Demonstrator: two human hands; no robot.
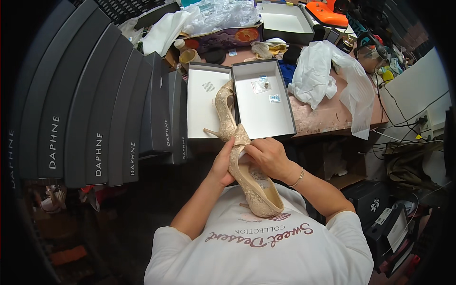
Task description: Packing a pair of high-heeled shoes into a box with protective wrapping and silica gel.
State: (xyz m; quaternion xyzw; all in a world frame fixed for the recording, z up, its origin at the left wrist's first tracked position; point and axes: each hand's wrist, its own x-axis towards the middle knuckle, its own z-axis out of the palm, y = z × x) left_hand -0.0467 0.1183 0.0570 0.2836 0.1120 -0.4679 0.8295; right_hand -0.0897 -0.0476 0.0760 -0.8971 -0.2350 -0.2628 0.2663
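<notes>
A beige lace high-heeled shoe (259,202) is held close to my chest, its pointed toe facing the table. Around the side of its toe end my left hand (222,164) is closed. The fingers of my right hand (270,156) are bent into the shoe's opening near the toe; their tips are hidden, and whitish material shows inside. Just beyond, the matching high-heeled shoe (223,107) lies on its side across the inner edges of an open shoe box (209,69) and its other half (263,124). Small packets (261,85) lie in the right half.
Tall stacked dark shoe boxes (85,109) stand on the left. White plastic wrapping (313,73) covers the table's right side. Behind are a carton of clear bags (223,38), another open box (285,19) and a bottle (187,52). Cables (403,114) hang at right.
</notes>
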